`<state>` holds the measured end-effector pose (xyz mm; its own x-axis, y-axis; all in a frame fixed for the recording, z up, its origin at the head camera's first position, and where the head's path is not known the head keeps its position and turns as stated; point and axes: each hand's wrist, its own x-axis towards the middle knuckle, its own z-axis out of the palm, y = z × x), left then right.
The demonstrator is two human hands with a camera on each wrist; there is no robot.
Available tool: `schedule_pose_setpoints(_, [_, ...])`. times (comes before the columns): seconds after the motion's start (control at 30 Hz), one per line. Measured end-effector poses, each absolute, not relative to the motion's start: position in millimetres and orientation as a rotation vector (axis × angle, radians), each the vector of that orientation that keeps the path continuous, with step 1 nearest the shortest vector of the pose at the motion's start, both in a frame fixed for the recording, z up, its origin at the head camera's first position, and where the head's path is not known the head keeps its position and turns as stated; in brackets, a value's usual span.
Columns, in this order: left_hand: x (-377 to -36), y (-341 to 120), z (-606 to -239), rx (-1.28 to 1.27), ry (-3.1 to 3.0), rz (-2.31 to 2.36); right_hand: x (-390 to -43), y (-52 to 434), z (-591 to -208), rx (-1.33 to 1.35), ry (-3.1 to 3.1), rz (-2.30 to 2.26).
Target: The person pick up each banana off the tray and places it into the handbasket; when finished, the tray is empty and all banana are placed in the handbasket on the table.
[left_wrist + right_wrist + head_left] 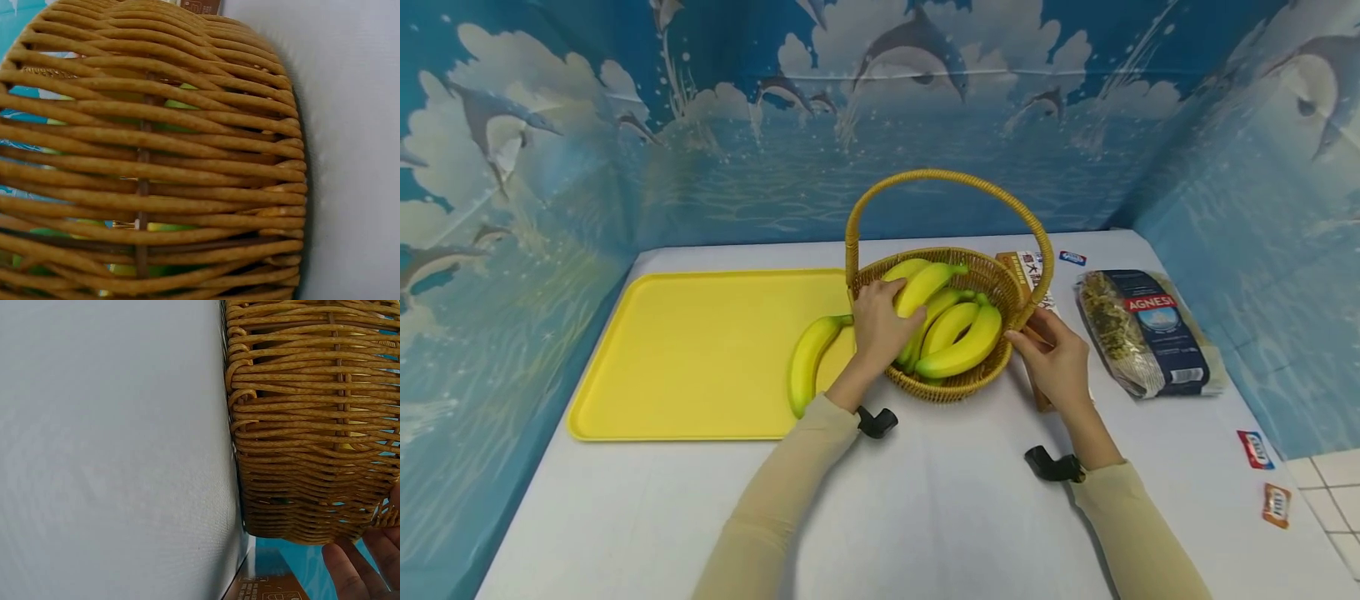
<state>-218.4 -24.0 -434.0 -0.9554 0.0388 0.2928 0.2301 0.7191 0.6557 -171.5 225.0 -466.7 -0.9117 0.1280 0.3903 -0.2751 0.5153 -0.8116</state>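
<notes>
Here, the left hand (877, 321) reaches over the near-left rim of the round woven wicker basket w/ tall hoop handle (951, 385), fingers curled round one yellow-green banana on top of the pile (923, 287). Three more bananas (958, 346) lie inside, touching each other. The right hand (1054, 354) sits at the basket's right rim, fingertips (350, 575) on the weave at the handle base; whether they pinch it, can't tell. Basket stands mid-tabletop, toward the far edge of the white table (955, 508). A single banana (808, 360) lies on the right end of the flat yellow plastic tray (692, 350), just left of the basket. Brown box (1026, 271) behind the basket; dark-blue pasta bag (1150, 333) near the right edge.
</notes>
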Motion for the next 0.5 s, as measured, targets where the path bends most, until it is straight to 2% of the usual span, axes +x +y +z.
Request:
schedule_pose_setpoints(0.3, [-217.5, -20.5, -436.6, -0.236, -2.718, -0.786, -172.2, 225.5, -467.4, 0.162, -2.326, 1.407])
schedule_pose_setpoints(0.5, [-216.8, -20.1, -437.5, -0.235, -2.703, -0.755, -172.5, 224.5, -467.2, 0.167, -2.317, 1.419])
